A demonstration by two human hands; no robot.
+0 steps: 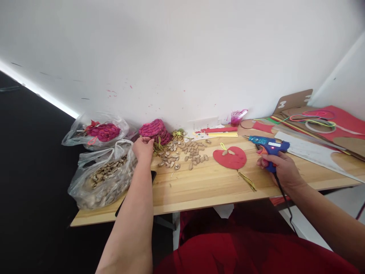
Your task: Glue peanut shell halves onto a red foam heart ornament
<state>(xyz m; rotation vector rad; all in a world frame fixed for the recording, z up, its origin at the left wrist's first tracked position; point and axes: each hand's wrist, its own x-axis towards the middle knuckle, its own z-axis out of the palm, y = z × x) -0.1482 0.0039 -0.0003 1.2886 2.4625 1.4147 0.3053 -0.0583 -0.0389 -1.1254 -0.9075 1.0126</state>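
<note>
My right hand grips a blue hot glue gun, its nozzle pointing left and a small red light showing on its side. Left of the nozzle lies a red heart-shaped cutout with a yellow loop, two shells stuck or resting near its top, and a tassel below. My left hand reaches to the table's left part with fingers closed, beside a stack of magenta shell-covered pieces with hanging tassels. What its fingertips hold, if anything, is hidden.
Loose peanut-like shells spread mid-table. At left sit a plastic bag of shells and another bag with a magenta piece. A phone lies partly under my left arm. Card sheets and cords pile at right; a pink-stained cup stands behind.
</note>
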